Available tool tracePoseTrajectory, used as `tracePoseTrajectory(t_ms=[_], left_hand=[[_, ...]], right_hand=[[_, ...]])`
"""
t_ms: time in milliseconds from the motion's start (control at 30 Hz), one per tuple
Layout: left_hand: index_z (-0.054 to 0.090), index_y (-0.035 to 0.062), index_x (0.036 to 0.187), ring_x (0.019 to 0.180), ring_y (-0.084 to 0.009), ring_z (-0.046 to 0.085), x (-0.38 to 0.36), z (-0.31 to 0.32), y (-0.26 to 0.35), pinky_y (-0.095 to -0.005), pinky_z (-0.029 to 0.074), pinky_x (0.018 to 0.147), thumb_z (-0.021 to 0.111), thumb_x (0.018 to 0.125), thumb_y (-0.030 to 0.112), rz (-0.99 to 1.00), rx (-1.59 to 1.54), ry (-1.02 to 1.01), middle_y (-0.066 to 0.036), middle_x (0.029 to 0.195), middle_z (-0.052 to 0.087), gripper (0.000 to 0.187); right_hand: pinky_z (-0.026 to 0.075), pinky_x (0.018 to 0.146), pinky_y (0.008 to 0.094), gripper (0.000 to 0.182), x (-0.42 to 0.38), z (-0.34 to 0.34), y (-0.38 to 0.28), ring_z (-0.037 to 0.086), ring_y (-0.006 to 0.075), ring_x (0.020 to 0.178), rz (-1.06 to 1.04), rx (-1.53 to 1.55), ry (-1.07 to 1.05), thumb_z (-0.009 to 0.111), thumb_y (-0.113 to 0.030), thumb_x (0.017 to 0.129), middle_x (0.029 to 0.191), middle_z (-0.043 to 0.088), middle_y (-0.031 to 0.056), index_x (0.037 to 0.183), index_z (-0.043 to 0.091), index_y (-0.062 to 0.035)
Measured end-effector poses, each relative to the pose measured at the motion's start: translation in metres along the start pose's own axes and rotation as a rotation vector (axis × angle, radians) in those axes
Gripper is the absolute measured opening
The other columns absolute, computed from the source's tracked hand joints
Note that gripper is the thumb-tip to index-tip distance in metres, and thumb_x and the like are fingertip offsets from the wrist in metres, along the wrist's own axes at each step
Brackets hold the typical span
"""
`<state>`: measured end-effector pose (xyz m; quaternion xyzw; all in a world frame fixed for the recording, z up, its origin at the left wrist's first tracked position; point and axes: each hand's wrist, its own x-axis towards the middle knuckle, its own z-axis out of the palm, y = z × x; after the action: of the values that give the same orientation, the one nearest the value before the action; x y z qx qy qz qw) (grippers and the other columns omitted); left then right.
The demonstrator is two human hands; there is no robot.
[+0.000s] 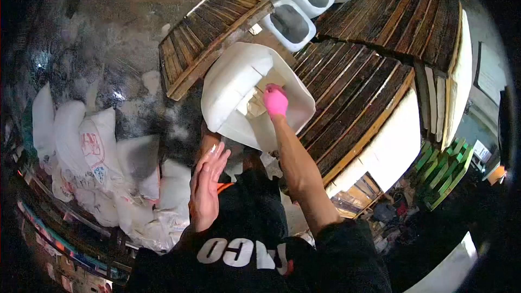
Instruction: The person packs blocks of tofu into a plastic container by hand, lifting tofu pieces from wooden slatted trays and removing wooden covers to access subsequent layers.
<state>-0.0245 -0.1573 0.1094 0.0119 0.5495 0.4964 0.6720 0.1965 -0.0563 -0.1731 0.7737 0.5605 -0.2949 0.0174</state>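
Observation:
My right hand (275, 101), in a bright pink glove, reaches inside a large white plastic container with a cut-open side (222, 78). Its fingers look curled closed; what they hold, if anything, is hidden. Beside the glove, a pale cream mass (253, 104) lies at the bottom of the container. My left hand (208, 187) is bare and raised below the container's near edge, in front of my dark shirt. Its fingers are stretched out close together, nothing is in them, and a whitish mark shows near the fingertips.
Dark slatted wooden panels (353, 95) lie to the right, with another slatted panel (211, 38) behind the container. Several cut-open white jugs (296, 8) stand at the back. White sacks (89, 149) are piled at left. Green slatted pieces (446, 171) lie at far right.

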Motion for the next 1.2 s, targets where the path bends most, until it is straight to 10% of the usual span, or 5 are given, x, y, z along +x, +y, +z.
tracePoseTrajectory(t_ms=[167, 567, 633, 767, 1200], left_hand=[[0.039, -0.0028, 0.136, 0.126, -0.0327, 0.048, -0.005, 0.003, -0.029, -0.0423, 0.035, 0.109, 0.038, 0.101, 0.025, -0.005, -0.066, 0.084, -0.023, 0.139, 0.044, 0.044], [0.04, -0.0011, 0.136, 0.121, -0.032, 0.051, 0.003, -0.036, -0.017, -0.0412, 0.037, 0.105, 0.037, 0.101, 0.023, 0.026, -0.026, 0.189, -0.023, 0.136, 0.047, 0.042], [0.04, -0.0012, 0.136, 0.121, -0.0321, 0.051, 0.007, -0.035, -0.012, -0.0412, 0.038, 0.105, 0.038, 0.101, 0.024, 0.016, -0.037, 0.196, -0.023, 0.136, 0.047, 0.042], [0.04, -0.0014, 0.135, 0.121, -0.0317, 0.052, 0.009, -0.042, -0.008, -0.0411, 0.038, 0.105, 0.038, 0.101, 0.024, 0.047, -0.018, 0.222, -0.023, 0.136, 0.047, 0.043], [0.041, -0.0014, 0.133, 0.121, -0.0304, 0.052, 0.013, -0.04, -0.011, -0.0407, 0.036, 0.106, 0.04, 0.101, 0.028, -0.011, -0.063, 0.264, -0.023, 0.135, 0.047, 0.043]], right_hand=[[0.052, 0.077, 0.0407, 0.03, -0.01, 0.0, -0.018, 0.065, 0.0311, 0.092, 0.068, -0.277, -0.441, 0.061, -0.031, 0.076, 0.101, 0.068, 0.0132, 0.096, 0.071, -0.0117], [0.052, 0.077, 0.039, 0.024, -0.015, 0.032, -0.009, 0.066, 0.0302, 0.088, -0.485, -0.62, -0.334, 0.059, -0.021, 0.076, 0.1, 0.066, 0.0129, 0.095, 0.066, -0.0086], [0.051, 0.078, 0.0409, 0.025, -0.013, 0.051, 0.009, 0.064, 0.0331, 0.087, -0.375, -0.464, -0.678, 0.06, -0.02, 0.076, 0.098, 0.065, 0.0138, 0.097, 0.066, -0.0081], [0.051, 0.08, 0.0422, 0.028, -0.016, 0.007, -0.023, 0.063, 0.0351, 0.089, -0.43, -0.305, -0.298, 0.062, -0.019, 0.073, 0.094, 0.065, 0.0162, 0.098, 0.066, -0.0081], [0.051, 0.08, 0.0417, 0.023, 0.0, 0.052, 0.035, 0.064, 0.0334, 0.093, -0.233, -0.335, -0.528, 0.062, -0.026, 0.076, 0.097, 0.067, 0.0155, 0.09, 0.067, -0.0089]])
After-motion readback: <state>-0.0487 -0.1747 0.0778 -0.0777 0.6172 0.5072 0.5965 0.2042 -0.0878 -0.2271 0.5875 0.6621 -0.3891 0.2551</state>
